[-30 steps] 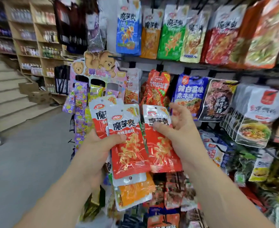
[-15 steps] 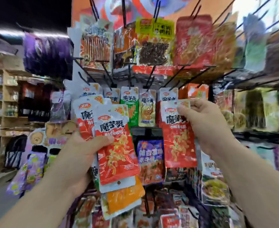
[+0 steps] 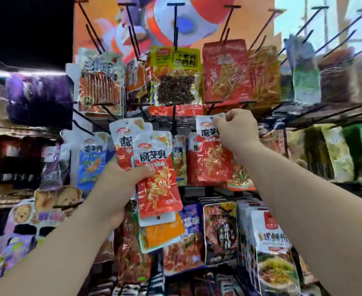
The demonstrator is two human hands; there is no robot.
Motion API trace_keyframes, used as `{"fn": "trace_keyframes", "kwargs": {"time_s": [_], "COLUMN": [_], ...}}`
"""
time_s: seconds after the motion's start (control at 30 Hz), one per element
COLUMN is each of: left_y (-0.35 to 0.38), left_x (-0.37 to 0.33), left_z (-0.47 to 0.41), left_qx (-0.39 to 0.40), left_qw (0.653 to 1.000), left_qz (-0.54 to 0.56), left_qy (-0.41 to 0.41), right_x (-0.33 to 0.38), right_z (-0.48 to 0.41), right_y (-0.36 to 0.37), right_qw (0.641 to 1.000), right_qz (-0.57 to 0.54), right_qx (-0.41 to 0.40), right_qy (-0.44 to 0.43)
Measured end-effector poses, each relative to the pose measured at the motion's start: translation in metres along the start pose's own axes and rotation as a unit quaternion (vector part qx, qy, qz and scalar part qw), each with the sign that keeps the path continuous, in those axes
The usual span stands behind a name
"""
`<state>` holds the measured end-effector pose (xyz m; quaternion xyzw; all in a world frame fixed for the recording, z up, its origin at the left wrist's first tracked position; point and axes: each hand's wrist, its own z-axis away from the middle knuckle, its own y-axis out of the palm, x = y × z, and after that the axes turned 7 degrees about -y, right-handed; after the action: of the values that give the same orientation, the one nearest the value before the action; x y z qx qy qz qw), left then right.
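A person's right hand (image 3: 236,129) pinches the white header of a red konjac snack packet (image 3: 214,165), fingers (image 3: 220,124) clamped on its top edge, near a black peg hook (image 3: 174,120) of a shop display rack. The foil pouch looks light, crinkly and slick, so it is probably best held by that flat header. The left hand (image 3: 120,184) grips a fanned bundle of matching packets (image 3: 156,180), thumb pressed across their fronts.

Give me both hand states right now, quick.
Left hand: closed, gripping a stack of snack packets.
Right hand: closed, pinching the top of a single red packet.
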<state>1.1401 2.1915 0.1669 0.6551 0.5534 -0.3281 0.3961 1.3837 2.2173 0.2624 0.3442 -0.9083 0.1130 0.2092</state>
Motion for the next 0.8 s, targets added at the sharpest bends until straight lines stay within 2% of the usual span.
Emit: {"fn": "trace_keyframes", "kwargs": {"time_s": [0.2, 0.8], "left_y": [0.002, -0.003], "left_x": [0.001, 0.001], "left_z": [-0.003, -0.005], "left_qx": [0.024, 0.068], "left_qw": [0.999, 0.996], "left_qz": [0.014, 0.029], "left_qy": [-0.02, -0.041], "right_x": [-0.011, -0.007], "right_z": [-0.003, -0.002], "right_y": [-0.003, -0.004], "right_qw": [0.999, 0.998], "right_qz": [-0.05, -0.036], "right_qx": [0.002, 0.049], "right_qy": [0.005, -0.013]}}
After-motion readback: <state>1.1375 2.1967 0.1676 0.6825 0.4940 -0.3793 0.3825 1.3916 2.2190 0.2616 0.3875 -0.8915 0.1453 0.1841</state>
